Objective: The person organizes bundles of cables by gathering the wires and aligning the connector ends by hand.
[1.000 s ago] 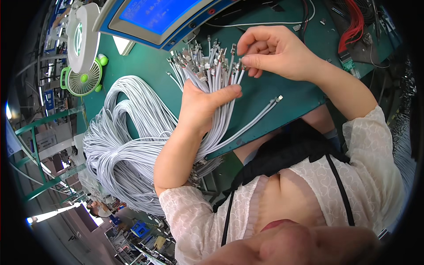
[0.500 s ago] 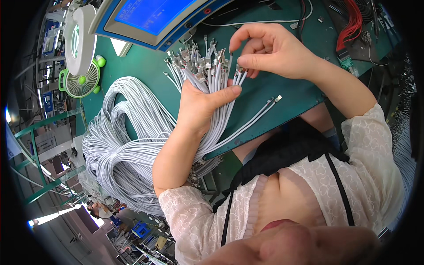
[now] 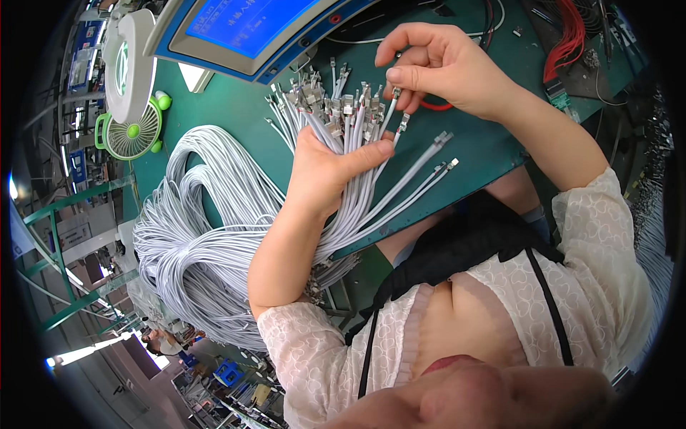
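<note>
My left hand [image 3: 321, 168] is wrapped round a bunch of cables [image 3: 189, 239], thumb across the front, a little below their tips. My right hand [image 3: 439, 75] is half curled, fingertips at the tip of one cable that leans out of the bunch; I cannot tell whether they are closed on it or only touching. The cables lie on the left of the green table [image 3: 479, 146], in big loops that seem to run past its near edge, with the tips fanned up beneath the screen [image 3: 246, 25].

One cable alone should be light, bendy and a bit springy, but the whole heap would be a heavy, dragging armful. The sheaths look smooth, so I'd expect them to slide over each other in a loose grip. The best hold is on the sheaths just short of the plugs [image 3: 348, 106] (those small metal ends look easy to bend or snag).

The sheaths are pale grey-white and slim; the plugs are silvery, with dark and red bits beside some. A few cables splay out separately to the right.
</note>
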Available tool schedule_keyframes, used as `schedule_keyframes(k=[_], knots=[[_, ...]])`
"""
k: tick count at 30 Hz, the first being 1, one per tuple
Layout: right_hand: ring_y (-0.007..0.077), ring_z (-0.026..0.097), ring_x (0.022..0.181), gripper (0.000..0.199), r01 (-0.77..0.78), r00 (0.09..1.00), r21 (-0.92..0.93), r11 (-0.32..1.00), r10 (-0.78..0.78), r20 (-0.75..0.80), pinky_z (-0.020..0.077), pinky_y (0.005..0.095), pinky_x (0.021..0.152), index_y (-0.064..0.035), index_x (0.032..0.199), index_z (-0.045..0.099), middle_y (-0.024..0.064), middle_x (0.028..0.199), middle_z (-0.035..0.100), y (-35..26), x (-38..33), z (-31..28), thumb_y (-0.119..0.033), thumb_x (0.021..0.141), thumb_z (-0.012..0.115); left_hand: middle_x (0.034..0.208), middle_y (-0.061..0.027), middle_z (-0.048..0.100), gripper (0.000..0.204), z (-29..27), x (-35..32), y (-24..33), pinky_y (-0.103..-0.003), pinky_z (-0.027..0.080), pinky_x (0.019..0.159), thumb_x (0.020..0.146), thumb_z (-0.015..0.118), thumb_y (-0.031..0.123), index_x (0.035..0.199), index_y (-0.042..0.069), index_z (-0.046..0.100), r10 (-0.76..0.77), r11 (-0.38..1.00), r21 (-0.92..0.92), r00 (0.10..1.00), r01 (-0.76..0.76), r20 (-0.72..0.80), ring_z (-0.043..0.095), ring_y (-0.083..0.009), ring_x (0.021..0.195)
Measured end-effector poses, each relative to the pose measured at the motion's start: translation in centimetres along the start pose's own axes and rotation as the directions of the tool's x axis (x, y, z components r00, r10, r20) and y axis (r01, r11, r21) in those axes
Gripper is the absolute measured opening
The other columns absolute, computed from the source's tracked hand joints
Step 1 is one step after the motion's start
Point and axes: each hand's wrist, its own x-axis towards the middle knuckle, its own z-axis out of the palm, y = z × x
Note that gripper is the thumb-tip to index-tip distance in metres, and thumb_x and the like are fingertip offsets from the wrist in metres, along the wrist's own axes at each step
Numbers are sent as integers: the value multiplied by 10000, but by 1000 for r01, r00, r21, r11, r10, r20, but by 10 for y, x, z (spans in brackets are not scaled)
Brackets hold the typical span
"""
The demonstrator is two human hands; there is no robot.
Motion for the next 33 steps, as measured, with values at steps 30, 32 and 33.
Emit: schedule_keyframes(k=[30, 32, 33], knots=[[48, 550, 555, 279, -40, 994, -204, 978, 59, 90, 457, 171, 525, -30, 1069, 500, 21, 662, 579, -2, -7, 9, -46, 802, 581, 877, -76, 626, 375, 1, 3, 0, -274, 505, 702, 640, 706, -56, 982, -17, 560, -14, 999, -36, 1000, 14, -3, 606, -149, 751], [48, 551, 564, 282, 6, 995, -164, 986, 10, 94, 459, 175, 532, -30, 1070, 498, 19, 667, 580, 2, -6, 10, -39, 801, 579, 864, -79, 626, 353, -1, 3, -1, -273, 508, 692, 649, 703, -51, 971, -14, 564, -31, 999, -28, 999, 32, 14, 607, -151, 734], [48, 553, 573, 284, 52, 995, -125, 991, -40, 96, 460, 178, 539, -30, 1072, 497, 17, 673, 580, 5, -7, 11, -33, 799, 577, 852, -82, 627, 331, -2, 4, -2, -273, 510, 682, 658, 699, -46, 960, -11, 568, -49, 999, -19, 998, 50, 32, 608, -152, 717]])
